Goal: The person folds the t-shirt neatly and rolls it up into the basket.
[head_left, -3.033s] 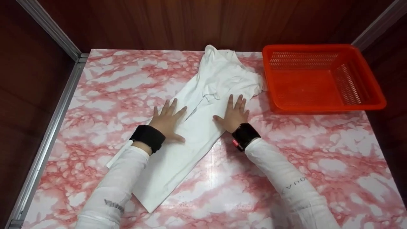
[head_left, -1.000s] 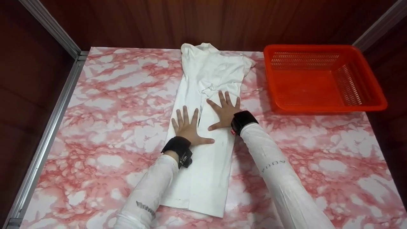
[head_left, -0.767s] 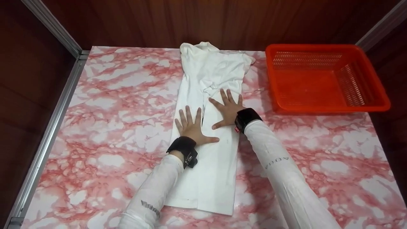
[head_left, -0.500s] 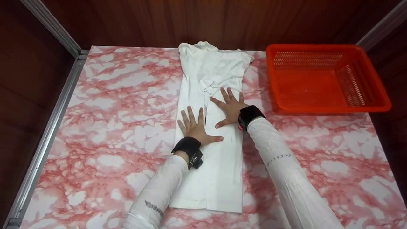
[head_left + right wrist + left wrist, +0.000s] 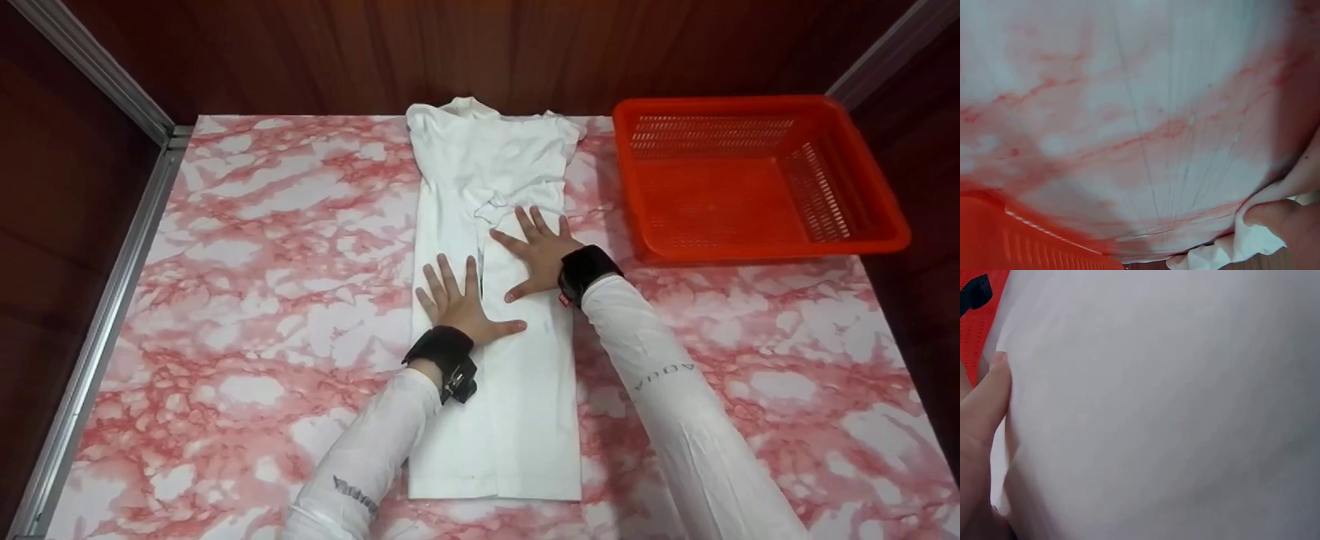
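A white T-shirt (image 5: 525, 420) lies folded into a long strip, its top toward the back wall and its straight hem toward me. My left hand (image 5: 461, 311) rests on the middle of the strip, fingers spread and thumb out to the right. Slightly farther back, my right hand (image 5: 541, 259) lies flat at the strip's right side, fingers spread. Between the hands runs a narrow dark slit, with a small bunched crease above it. White cloth (image 5: 1145, 405) fills most of the left wrist view. The right wrist view shows a wrinkled shirt edge (image 5: 1216, 254) beside the fingers (image 5: 1280, 222).
A red plastic basket (image 5: 765, 253) with slotted walls stands at the back right, nothing visible inside. The table (image 5: 262, 315) has a red-and-white marbled top. Dark wood panels (image 5: 360, 52) enclose the back and sides, with a metal rail (image 5: 97, 352) along the left.
Three seconds ago the T-shirt lay slanted, its top to the right; it has turned to lie nearly straight, both hands flat on it. In the last half second the hands have barely moved.
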The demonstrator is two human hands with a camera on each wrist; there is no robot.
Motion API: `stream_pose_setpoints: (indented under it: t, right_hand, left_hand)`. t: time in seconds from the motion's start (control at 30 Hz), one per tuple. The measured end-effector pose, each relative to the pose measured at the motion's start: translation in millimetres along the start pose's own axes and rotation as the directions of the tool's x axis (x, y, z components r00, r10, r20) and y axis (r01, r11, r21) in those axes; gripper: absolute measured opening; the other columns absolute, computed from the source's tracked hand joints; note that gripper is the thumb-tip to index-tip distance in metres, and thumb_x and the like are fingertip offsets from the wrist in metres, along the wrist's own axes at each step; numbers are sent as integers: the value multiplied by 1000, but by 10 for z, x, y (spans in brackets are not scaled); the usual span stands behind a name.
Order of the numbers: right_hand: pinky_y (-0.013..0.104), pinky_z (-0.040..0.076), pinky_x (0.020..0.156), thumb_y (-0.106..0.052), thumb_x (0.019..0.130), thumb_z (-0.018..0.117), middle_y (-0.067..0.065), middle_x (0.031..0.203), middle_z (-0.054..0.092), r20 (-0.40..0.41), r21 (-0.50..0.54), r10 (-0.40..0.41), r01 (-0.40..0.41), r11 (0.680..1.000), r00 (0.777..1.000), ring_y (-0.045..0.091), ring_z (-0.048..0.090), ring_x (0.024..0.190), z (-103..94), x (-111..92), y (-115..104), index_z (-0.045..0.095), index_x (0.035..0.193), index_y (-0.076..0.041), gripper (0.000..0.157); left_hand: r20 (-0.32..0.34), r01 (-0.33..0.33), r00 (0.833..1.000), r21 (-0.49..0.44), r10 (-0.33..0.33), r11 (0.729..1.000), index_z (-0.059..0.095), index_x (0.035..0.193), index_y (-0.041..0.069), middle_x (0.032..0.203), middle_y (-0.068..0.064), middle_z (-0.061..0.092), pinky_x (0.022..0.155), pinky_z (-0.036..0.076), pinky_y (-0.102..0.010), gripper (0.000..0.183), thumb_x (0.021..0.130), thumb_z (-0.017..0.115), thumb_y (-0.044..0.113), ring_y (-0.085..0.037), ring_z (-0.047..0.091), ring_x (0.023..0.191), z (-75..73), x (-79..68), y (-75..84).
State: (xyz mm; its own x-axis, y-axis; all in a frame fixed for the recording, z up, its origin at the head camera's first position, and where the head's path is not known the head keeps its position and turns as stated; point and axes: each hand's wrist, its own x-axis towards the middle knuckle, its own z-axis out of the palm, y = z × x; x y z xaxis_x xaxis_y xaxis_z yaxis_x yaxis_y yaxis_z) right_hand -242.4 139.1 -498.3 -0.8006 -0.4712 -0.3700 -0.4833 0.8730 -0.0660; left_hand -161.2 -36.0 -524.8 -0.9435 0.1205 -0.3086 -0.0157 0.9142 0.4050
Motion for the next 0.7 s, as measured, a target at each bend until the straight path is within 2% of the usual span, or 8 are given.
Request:
stream_pose_setpoints:
  t: [0.1, 0.17, 0.27, 0.37, 0.43, 0.5, 0.6, 0.7]
  right_hand:
    - [65, 6, 99, -84, 61, 38, 19, 147, -11, -3, 50, 53, -53, 997, 999, 36, -9, 134, 2, -76, -9, 0, 141, -38, 100]
    - [63, 6, 101, -79, 68, 38, 22, 146, -10, -36, 132, 104, -98, 986, 994, 37, -8, 134, -4, -140, -28, 3, 143, -34, 94]
    - [57, 8, 104, -68, 76, 45, 27, 145, -9, -140, 245, 198, -160, 956, 970, 39, -6, 134, 22, -245, -108, 5, 144, -24, 90]
    - [52, 11, 106, -66, 74, 51, 30, 143, -9, -196, 296, 275, -211, 932, 941, 42, -5, 133, 73, -309, -259, 0, 144, -16, 100]
    - [53, 10, 106, -70, 71, 49, 30, 143, -10, -170, 307, 314, -253, 918, 934, 42, -6, 132, 111, -312, -358, -4, 144, -16, 106]
    - [55, 8, 105, -76, 67, 46, 30, 143, -10, -118, 298, 343, -296, 908, 932, 42, -6, 132, 141, -293, -415, -6, 144, -19, 109]
    - [57, 7, 105, -81, 63, 43, 31, 143, -9, -62, 260, 366, -339, 904, 929, 42, -5, 133, 175, -252, -417, -3, 144, -24, 109]
    - [56, 9, 105, -83, 60, 43, 32, 142, -5, -44, 199, 367, -352, 914, 929, 43, -2, 133, 179, -231, -367, 1, 144, -26, 110]
  left_hand:
    - [53, -16, 998, 19, 15, 1000, -7, 143, 26, 143, -16, -29, 101, -8, -59, 127, 48, 52, 85, -36, -29, 128, -104, -45, 36]
    - [78, -46, 996, 41, 43, 998, -4, 144, 26, 145, -18, -21, 103, 1, -58, 122, 51, 53, 83, -39, -17, 132, -218, -58, 50]
    - [85, -150, 986, 58, 144, 987, -1, 144, 26, 147, -20, -11, 103, 10, -56, 117, 57, 59, 75, -40, -4, 133, -403, -6, 6]
    - [48, -287, 958, 105, 284, 952, 0, 144, 26, 147, -18, -11, 105, 5, -53, 117, 57, 64, 71, -39, -7, 134, -486, 164, -151]
    - [39, -352, 936, 129, 350, 927, 0, 144, 26, 147, -16, -15, 106, -3, -52, 118, 56, 65, 71, -36, -15, 133, -497, 294, -269]
    - [50, -378, 926, 142, 375, 915, -1, 144, 27, 147, -15, -18, 106, -8, -50, 120, 53, 63, 74, -35, -20, 132, -477, 404, -356]
    - [82, -377, 926, 116, 370, 919, 0, 144, 29, 146, -14, -21, 106, -11, -49, 122, 50, 59, 79, -34, -24, 131, -421, 510, -413]
    - [104, -359, 932, 115, 348, 926, -2, 143, 31, 145, -13, -23, 105, -12, -49, 124, 46, 55, 83, -33, -27, 129, -354, 576, -404]
